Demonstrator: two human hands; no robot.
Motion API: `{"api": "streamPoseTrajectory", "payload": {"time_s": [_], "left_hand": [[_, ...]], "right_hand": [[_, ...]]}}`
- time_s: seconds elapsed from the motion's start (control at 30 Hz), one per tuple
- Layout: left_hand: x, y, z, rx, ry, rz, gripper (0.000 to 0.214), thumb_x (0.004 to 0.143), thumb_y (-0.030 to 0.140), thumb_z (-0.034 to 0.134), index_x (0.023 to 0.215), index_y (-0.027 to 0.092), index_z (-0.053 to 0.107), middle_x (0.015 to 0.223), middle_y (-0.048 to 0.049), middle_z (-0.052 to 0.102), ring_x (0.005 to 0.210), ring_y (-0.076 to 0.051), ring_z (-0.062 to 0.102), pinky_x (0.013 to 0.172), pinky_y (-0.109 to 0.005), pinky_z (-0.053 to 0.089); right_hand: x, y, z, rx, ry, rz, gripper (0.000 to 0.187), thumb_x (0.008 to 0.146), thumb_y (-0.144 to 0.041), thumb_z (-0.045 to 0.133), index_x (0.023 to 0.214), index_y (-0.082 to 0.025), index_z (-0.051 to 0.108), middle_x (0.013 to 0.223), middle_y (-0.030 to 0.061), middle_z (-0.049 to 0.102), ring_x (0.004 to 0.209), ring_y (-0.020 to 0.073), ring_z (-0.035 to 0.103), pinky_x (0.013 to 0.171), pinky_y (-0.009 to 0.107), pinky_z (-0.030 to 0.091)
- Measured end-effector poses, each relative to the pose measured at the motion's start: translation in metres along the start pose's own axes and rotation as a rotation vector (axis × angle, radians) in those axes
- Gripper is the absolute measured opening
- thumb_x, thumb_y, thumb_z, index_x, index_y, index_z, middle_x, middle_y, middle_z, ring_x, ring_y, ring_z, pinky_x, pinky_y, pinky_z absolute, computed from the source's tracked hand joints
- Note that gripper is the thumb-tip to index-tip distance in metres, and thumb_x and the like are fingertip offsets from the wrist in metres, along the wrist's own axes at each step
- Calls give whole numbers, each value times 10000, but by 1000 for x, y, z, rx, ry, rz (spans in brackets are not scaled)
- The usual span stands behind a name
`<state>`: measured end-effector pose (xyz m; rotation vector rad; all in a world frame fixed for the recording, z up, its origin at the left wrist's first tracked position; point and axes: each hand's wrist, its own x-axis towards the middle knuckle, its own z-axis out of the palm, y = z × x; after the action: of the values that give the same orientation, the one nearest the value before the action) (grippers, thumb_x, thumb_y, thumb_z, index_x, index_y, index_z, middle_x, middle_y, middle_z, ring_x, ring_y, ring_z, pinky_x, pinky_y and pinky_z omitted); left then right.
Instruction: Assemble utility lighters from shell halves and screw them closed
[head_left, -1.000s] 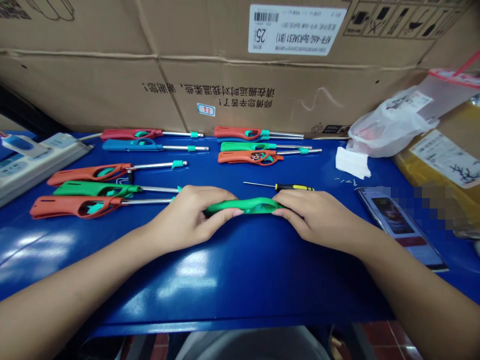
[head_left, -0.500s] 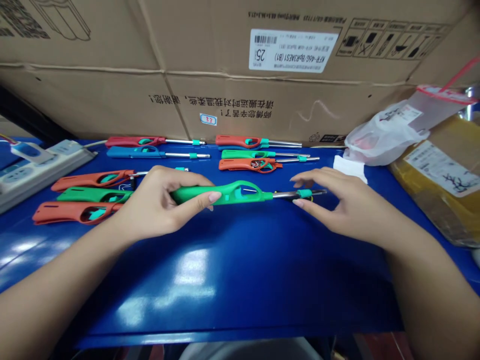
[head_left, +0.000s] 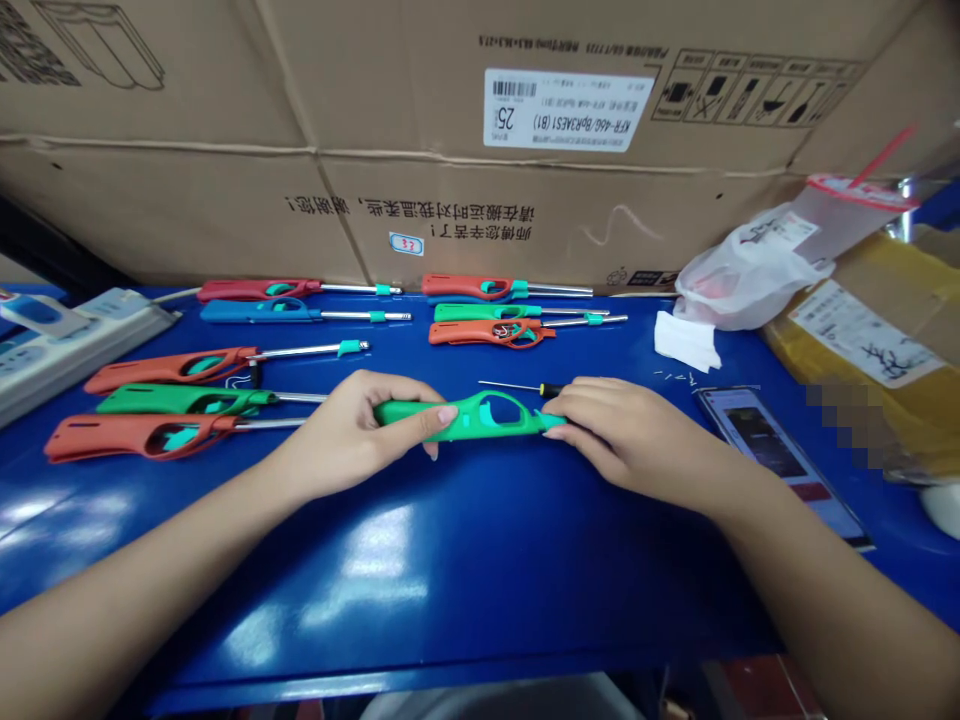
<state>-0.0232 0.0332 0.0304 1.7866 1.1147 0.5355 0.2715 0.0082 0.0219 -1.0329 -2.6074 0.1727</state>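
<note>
My left hand (head_left: 349, 435) grips the body of a green long-nosed lighter (head_left: 465, 417), thumb along its front. The lighter lies level above the blue table (head_left: 480, 560). My right hand (head_left: 637, 435) pinches its far end where a teal collar (head_left: 553, 421) shows; the metal tube is hidden behind the fingers. Just behind that hand lies a screwdriver (head_left: 517, 387) with a black and yellow handle. To the left of my left hand rest an orange lighter (head_left: 142, 437), a green lighter (head_left: 187, 400) and another orange lighter (head_left: 172, 368), tubes pointing right.
Several more lighters, including a blue lighter (head_left: 262, 311) and an orange lighter (head_left: 487, 332), lie along a large cardboard box (head_left: 420, 190). A power strip (head_left: 90, 330) stands at left. On the right are a phone (head_left: 787, 465), folded white paper (head_left: 686, 341), a plastic bag (head_left: 739, 275) and a taped parcel (head_left: 885, 330).
My right hand has moved left and closed on the lighter's end, the teal collar now against the green body. The view has shifted, uncovering the screwdriver and the phone.
</note>
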Motion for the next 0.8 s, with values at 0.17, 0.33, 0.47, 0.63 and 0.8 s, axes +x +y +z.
{"api": "streamPoseTrajectory", "payload": {"time_s": [0.17,0.33,0.47,0.63,0.8], "left_hand": [[2,-4,3,-102,-11,-26,346,870,502,734,882,161,791,598,-12,705,430,-70,416,382,-180,274],[1,-4,4,-125,-19,-55,339,847,501,764,843,164,801,600,-15,699,450,-71,418,394,-180,272],[2,-5,8,-224,-46,-168,363,784,515,816,832,156,798,584,-13,665,449,-56,357,395,-179,220],[4,-7,11,-340,-53,-246,418,741,539,846,774,131,766,584,-35,645,454,-42,291,402,-187,163],[7,-12,12,-357,-81,-285,448,712,558,855,722,124,746,571,-31,606,446,-40,291,408,-193,145]], "right_hand": [[2,-1,6,-18,62,-8,237,1056,-258,491,1074,-157,704,1017,99,768,932,234,690,818,367,555],[1,0,14,-53,121,-47,273,1061,-265,467,1028,-143,709,924,109,755,825,225,677,732,352,539],[0,0,21,-37,132,-35,250,1046,-239,487,992,-141,711,926,111,763,813,220,686,731,340,536],[1,-3,22,-3,158,-17,229,1039,-221,498,947,-157,698,825,74,725,762,193,644,729,318,524],[2,-4,25,12,134,-2,251,1038,-200,489,891,-160,688,772,64,683,724,183,588,710,317,503]]}}
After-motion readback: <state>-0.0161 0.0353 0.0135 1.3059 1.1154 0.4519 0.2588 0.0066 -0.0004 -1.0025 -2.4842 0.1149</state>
